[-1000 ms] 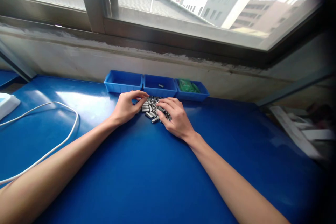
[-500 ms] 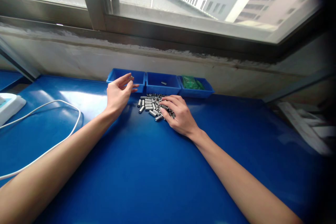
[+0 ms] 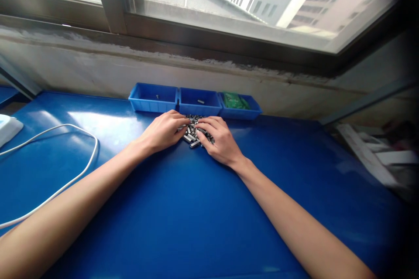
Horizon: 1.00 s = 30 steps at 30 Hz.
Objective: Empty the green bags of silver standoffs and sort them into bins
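A pile of small silver and dark metal pieces point(image 3: 194, 143) lies on the blue table in front of the bins. My left hand point(image 3: 166, 130) is at the pile's left side, its fingers bent over the pieces; what its fingertips touch is hidden. On the right side of the pile rests my right hand point(image 3: 220, 140), fingers curved and thumb apart, partly covering the pieces. The left blue bin point(image 3: 153, 105) has one tiny piece in it. One silver piece point(image 3: 200, 101) lies in the middle blue bin point(image 3: 200, 109).
The right blue bin point(image 3: 242, 113) holds a green packet point(image 3: 235, 100). A white cable point(image 3: 88, 163) curves over the table's left part, near a white device point(image 3: 9, 130). Behind the bins are a wall and a window frame. White boards point(image 3: 366, 154) stand beyond the right edge.
My left hand has moved from over the left bin down and right to the pile. A tiny piece now shows in that bin. My right hand stays at the pile. The view has shifted slightly.
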{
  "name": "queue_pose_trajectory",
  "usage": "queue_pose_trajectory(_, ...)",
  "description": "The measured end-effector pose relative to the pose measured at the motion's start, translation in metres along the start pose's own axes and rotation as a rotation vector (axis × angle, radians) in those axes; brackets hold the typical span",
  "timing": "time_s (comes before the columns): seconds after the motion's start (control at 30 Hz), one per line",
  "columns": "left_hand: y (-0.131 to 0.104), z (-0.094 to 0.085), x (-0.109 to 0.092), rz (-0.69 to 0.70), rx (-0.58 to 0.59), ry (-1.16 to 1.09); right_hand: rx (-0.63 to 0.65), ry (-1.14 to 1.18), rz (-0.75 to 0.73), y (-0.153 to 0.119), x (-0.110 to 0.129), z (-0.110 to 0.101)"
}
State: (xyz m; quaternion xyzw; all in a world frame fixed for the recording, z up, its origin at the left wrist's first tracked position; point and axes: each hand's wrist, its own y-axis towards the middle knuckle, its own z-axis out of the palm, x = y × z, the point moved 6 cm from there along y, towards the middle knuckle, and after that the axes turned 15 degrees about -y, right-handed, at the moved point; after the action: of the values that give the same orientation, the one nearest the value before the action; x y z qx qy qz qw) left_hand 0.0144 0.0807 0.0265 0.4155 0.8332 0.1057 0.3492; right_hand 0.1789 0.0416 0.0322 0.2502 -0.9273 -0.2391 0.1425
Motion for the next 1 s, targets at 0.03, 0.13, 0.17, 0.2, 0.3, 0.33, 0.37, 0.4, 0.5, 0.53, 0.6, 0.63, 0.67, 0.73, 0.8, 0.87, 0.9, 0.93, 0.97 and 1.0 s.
queue_pose_trajectory(0.03, -0.0002, 0.0014, -0.0003, -0.001, 0.007, 0.014, 0.002, -0.001, 0.0, -0.0001, 0.0, 0.0002)
queue_pose_trajectory(0.13, 0.0003, 0.0014, -0.001, -0.02, -0.018, 0.022, 0.0, -0.003, -0.003, -0.0007, -0.0006, 0.0012)
queue_pose_trajectory(0.17, 0.0007, 0.001, -0.001, -0.029, -0.03, 0.02, -0.003, -0.004, -0.006, -0.0009, -0.0009, 0.0015)
queue_pose_trajectory(0.2, 0.0012, 0.0007, -0.001, -0.037, -0.042, 0.018, -0.006, -0.005, -0.01, -0.001, -0.0011, 0.0018)
queue_pose_trajectory(0.3, 0.003, 0.0016, -0.0019, -0.031, -0.067, -0.002, -0.014, -0.003, -0.025, -0.001, -0.0008, 0.0018)
queue_pose_trajectory(0.33, 0.0036, 0.0025, -0.0024, -0.022, -0.069, -0.011, -0.016, -0.002, -0.028, -0.0009, -0.0006, 0.0016)
queue_pose_trajectory(0.37, 0.0041, 0.0036, -0.0027, -0.013, -0.07, -0.018, -0.018, -0.002, -0.03, -0.0007, -0.0004, 0.0013)
queue_pose_trajectory(0.4, 0.0045, 0.0046, -0.0027, -0.005, -0.072, -0.023, -0.019, -0.002, -0.031, -0.0005, -0.0001, 0.0011)
queue_pose_trajectory(0.5, 0.0051, 0.0063, -0.0014, 0.006, -0.09, -0.023, -0.017, -0.001, -0.028, -0.0004, 0.0003, 0.0009)
queue_pose_trajectory(0.53, 0.005, 0.0067, -0.0009, 0.011, -0.094, -0.023, -0.015, 0.0, -0.026, -0.0006, 0.0003, 0.001)
queue_pose_trajectory(0.6, 0.0046, 0.0074, -0.0007, 0.029, -0.098, -0.022, -0.01, 0.003, -0.025, -0.001, 0.0001, 0.0015)
queue_pose_trajectory(0.63, 0.0044, 0.0078, -0.0008, 0.038, -0.096, -0.023, -0.008, 0.003, -0.025, -0.0012, 0.0, 0.0018)
queue_pose_trajectory(0.67, 0.0042, 0.008, -0.001, 0.045, -0.096, -0.023, -0.009, 0.003, -0.025, -0.0014, -0.0001, 0.0018)
queue_pose_trajectory(0.73, 0.0041, 0.008, -0.0011, 0.044, -0.097, -0.022, -0.011, 0.005, -0.028, -0.0015, -0.0001, 0.0017)
queue_pose_trajectory(0.8, 0.0043, 0.0076, -0.0007, 0.033, -0.103, -0.026, -0.014, 0.004, -0.032, -0.0014, 0.0003, 0.0013)
queue_pose_trajectory(0.87, 0.0047, 0.0075, 0.0, 0.017, -0.11, -0.032, -0.013, 0.003, -0.033, -0.0012, 0.0005, 0.0012)
queue_pose_trajectory(0.9, 0.0049, 0.0076, 0.0004, 0.009, -0.112, -0.037, -0.011, 0.002, -0.032, -0.0012, 0.0005, 0.0013)
queue_pose_trajectory(0.93, 0.005, 0.0079, 0.0009, -0.001, -0.114, -0.042, -0.012, 0.003, -0.032, -0.0011, 0.0004, 0.0014)
queue_pose_trajectory(0.97, 0.0051, 0.0083, 0.0014, -0.014, -0.116, -0.049, -0.012, 0.003, -0.032, -0.0011, 0.0004, 0.0016)
queue_pose_trajectory(1.0, 0.0053, 0.0085, 0.0016, -0.026, -0.12, -0.059, -0.013, 0.004, -0.033, -0.001, 0.0003, 0.0018)
